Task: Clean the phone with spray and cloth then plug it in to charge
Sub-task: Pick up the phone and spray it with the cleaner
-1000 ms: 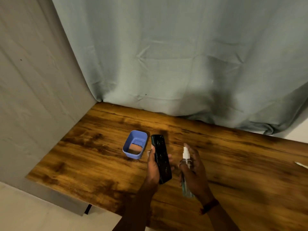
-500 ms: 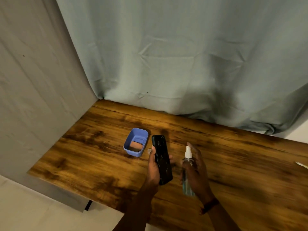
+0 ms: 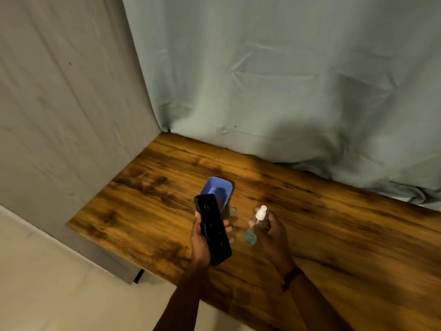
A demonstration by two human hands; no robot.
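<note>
My left hand (image 3: 201, 242) is shut on the black phone (image 3: 213, 229), which is held screen up with droplets on it, above the wooden table (image 3: 334, 235). My right hand (image 3: 272, 232) has its fingers loosely around the clear spray bottle (image 3: 253, 229) with the white nozzle. The bottle's bluish base is at the table surface. A blue box (image 3: 220, 189) sits just behind the phone. Its front is hidden by the phone, and I cannot see the cloth in it.
A small pale cap-like piece (image 3: 233, 211) lies on the table between the phone and the bottle. A grey-green curtain (image 3: 274, 91) hangs along the table's back edge. A grey panel (image 3: 59, 115) closes the left side. The table's near-left edge (image 3: 133, 256) drops to the floor.
The phone has risen and now covers the front of the blue box. My right hand has lowered the bottle toward the table and loosened its fingers. The view has swung left.
</note>
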